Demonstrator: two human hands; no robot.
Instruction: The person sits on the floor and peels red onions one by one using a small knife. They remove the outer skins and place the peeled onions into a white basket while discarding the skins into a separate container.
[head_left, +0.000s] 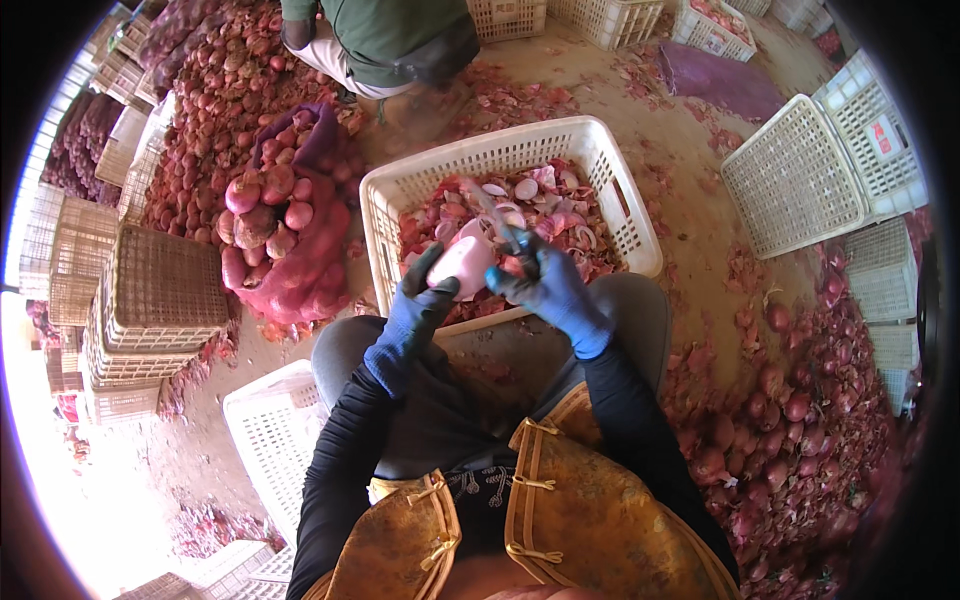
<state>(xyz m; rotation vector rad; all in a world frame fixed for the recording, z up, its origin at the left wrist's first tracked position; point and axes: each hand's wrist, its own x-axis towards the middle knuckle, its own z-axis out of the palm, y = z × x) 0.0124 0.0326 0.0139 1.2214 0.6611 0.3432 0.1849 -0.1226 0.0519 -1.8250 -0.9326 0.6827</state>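
A peeled, pale pink onion (463, 268) is gripped in my left hand (417, 307), which wears a blue glove with dark fingertips. My right hand (553, 289), gloved the same way, holds a knife (495, 214) by its handle; the blade is blurred and points up and away. Both hands are over the near side of a white plastic crate (626, 176), between my knees. Inside the crate lie onion skins and cut onion slices (526, 189). The left fingers hide part of the onion, and the right fingers cover most of the knife's handle.
A red mesh sack of onions (300, 247) stands at left, with a large onion heap (202, 127) behind it. Stacked crates (161, 285) rise further left. More onions (780, 435) cover the floor at right. Ahead, a person in green (397, 37) sits low. Another white crate (274, 427) is beside my left leg.
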